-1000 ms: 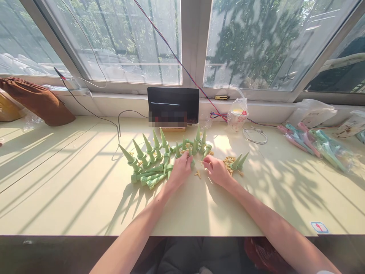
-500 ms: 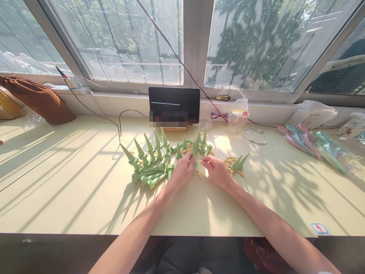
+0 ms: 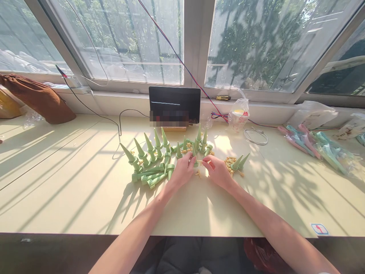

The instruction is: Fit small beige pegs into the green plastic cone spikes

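My left hand (image 3: 181, 172) is closed around a small green cone spike (image 3: 194, 156), held upright between thumb and fingers. Facing it, my right hand (image 3: 218, 171) pinches a small yellow plug (image 3: 201, 162) at its fingertips, the plug touching the spike's base. Several green cone spikes (image 3: 148, 152) stand and lie in a cluster to the left and behind my hands. A heap of small yellow plugs (image 3: 229, 163) lies just right of my right hand, with two more green spikes (image 3: 239, 161) on it. One yellow plug (image 3: 197, 174) lies on the table between my hands.
A dark tablet (image 3: 174, 104) leans against the window sill behind the spikes, with cables and a plastic bag (image 3: 238, 112) beside it. Pastel clips in bags (image 3: 316, 144) lie at the right. A brown cloth bag (image 3: 40, 99) lies at the far left. The table's front edge (image 3: 85, 232) is close.
My hands have drawn together: the right hand brought the yellow plug up to the green spike held in the left. The view shifted slightly.
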{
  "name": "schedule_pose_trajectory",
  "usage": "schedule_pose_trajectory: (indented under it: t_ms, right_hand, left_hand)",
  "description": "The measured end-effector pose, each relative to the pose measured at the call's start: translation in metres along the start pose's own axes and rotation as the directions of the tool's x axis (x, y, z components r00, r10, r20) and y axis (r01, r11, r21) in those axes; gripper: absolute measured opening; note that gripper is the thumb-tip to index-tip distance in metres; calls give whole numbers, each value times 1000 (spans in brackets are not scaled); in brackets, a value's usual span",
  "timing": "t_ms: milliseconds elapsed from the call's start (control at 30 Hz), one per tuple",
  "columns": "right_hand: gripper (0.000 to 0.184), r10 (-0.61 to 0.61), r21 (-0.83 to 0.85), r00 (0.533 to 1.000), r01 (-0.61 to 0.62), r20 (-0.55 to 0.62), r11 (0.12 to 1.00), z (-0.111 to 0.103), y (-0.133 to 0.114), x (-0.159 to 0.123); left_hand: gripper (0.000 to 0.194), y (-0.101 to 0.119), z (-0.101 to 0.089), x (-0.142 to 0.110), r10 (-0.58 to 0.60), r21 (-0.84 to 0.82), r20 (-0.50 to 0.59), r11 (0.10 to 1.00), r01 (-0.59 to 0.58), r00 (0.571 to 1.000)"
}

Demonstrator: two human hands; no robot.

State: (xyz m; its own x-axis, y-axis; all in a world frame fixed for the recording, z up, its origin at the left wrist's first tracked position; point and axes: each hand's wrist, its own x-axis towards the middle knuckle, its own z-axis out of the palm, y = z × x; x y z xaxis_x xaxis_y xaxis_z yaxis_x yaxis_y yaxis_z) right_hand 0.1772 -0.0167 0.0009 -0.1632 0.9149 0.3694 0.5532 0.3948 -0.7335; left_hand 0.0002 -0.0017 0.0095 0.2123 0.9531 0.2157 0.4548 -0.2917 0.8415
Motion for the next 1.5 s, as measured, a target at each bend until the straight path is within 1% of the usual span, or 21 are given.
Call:
schedule_pose_trajectory:
  t_ms: [200, 333, 533, 700, 833, 1000, 1233, 1500]
  right_hand:
    - [18, -14, 31, 1000, 14, -23, 999, 2, 4, 0]
    - [19, -21, 31, 1000, 22, -23, 999, 2, 4, 0]
    - [21, 8, 31, 999, -7, -31, 999, 1, 4, 1]
    - [20, 34, 48, 999, -32, -38, 998, 2, 5, 1]
    - [20, 53, 59, 998, -52, -15, 997, 1, 5, 1]
    - [20, 33, 82, 999, -32, -15, 996, 2, 7, 1]
    - [23, 27, 106, 999, -29, 26, 994, 2, 8, 2]
    - [25, -16, 68, 999, 13, 45, 998, 2, 11, 1]
  left_hand:
    - [24, -1, 0, 0, -1, 27, 16, 1000, 0, 1000]
    - [24, -1, 0, 0, 4, 6, 29, 1000, -4, 1000]
    - [17, 0, 0, -1, 20, -30, 49, 999, -19, 999]
    - [15, 1, 0, -1, 64, -9, 54, 998, -63, 997]
    - [14, 1, 0, -1, 106, 12, 54, 994, -107, 993]
    - [14, -1, 1, -2, 133, 20, 89, 991, -135, 987]
    - [12, -2, -1, -3, 148, 61, 109, 986, -155, 983]
    - [14, 2, -4, -5, 157, 97, 122, 981, -169, 980]
